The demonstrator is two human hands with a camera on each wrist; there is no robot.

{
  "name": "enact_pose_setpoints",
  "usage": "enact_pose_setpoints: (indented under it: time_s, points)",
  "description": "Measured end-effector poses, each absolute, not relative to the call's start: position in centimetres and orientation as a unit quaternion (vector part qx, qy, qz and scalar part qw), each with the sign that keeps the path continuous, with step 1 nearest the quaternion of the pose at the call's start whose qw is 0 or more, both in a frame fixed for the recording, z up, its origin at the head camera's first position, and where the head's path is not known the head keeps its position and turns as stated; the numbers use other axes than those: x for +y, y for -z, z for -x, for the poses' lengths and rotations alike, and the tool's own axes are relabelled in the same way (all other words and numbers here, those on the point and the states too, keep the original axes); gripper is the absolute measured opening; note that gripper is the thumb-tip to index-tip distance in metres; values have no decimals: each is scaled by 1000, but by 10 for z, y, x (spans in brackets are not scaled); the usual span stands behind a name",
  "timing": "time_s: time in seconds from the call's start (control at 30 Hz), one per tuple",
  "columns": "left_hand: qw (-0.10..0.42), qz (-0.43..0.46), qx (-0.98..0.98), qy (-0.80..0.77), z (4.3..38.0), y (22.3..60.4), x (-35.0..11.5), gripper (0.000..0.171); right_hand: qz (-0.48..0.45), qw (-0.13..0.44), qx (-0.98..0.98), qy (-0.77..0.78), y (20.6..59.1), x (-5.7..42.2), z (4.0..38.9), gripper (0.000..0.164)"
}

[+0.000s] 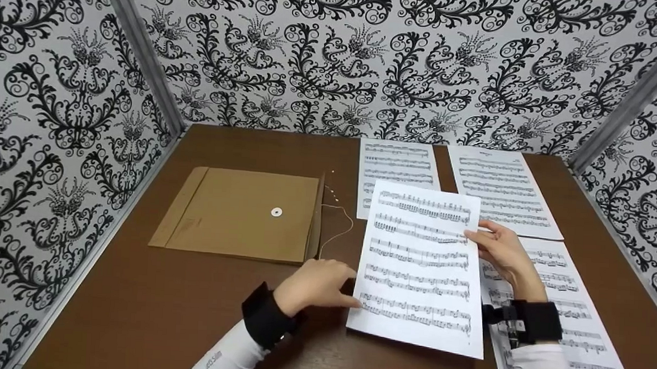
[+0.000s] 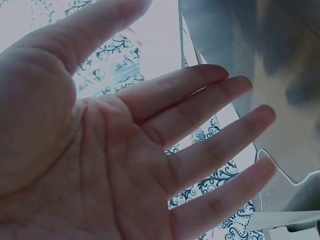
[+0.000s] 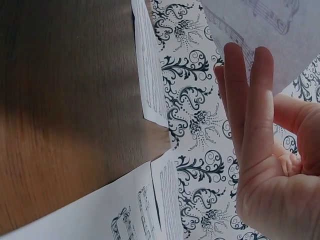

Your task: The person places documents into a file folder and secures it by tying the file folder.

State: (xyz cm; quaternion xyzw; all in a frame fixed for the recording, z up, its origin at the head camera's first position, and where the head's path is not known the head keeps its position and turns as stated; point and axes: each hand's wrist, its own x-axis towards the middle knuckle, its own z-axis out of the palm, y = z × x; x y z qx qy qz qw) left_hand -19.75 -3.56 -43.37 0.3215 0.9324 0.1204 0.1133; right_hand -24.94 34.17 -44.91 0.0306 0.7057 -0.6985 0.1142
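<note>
My right hand (image 1: pixel 505 253) holds a sheet of music (image 1: pixel 418 280) by its right edge, thumb on the printed face and fingers behind. The sheet is raised and tilted above the table. In the right wrist view, two fingers of the right hand (image 3: pixel 257 125) stand straight against the back of the sheet (image 3: pixel 290 45). At the sheet's lower left edge is my left hand (image 1: pixel 318 284), its thumb tip near or touching the paper. The left wrist view shows the left hand (image 2: pixel 115 135) with palm turned up and fingers spread, nothing gripped.
A brown envelope (image 1: pixel 238 219) with a white button (image 1: pixel 276 211) lies on the left of the brown table (image 1: pixel 135 292). Its thin string (image 1: pixel 349 216) trails right. More music pages lie at the back middle (image 1: pixel 398 165), back right (image 1: pixel 497 183) and front right (image 1: pixel 588 329). Patterned walls enclose the table.
</note>
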Motion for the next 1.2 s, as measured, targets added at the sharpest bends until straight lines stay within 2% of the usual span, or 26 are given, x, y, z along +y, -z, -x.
enact_pose_setpoints:
  time_s: [0.23,0.47,0.63,0.83,0.97,1.2]
  points:
    - [137,-310,927,-162,201,433,-37,30,-46,107,703,702,449,342,250,73]
    - [141,-297,920,-214,203,433,-37,26,-48,97,697,709,448,341,251,63]
    - [143,-310,901,-267,206,436,-35,42,-60,83,700,707,449,341,251,66]
    - [162,-308,874,-340,208,437,-34,69,-80,65,687,720,449,340,251,54]
    - [175,-301,853,-388,210,437,-34,74,-81,60,679,728,449,339,251,46]
    - [146,-312,855,-387,216,437,-40,73,-81,65,673,732,447,337,251,43]
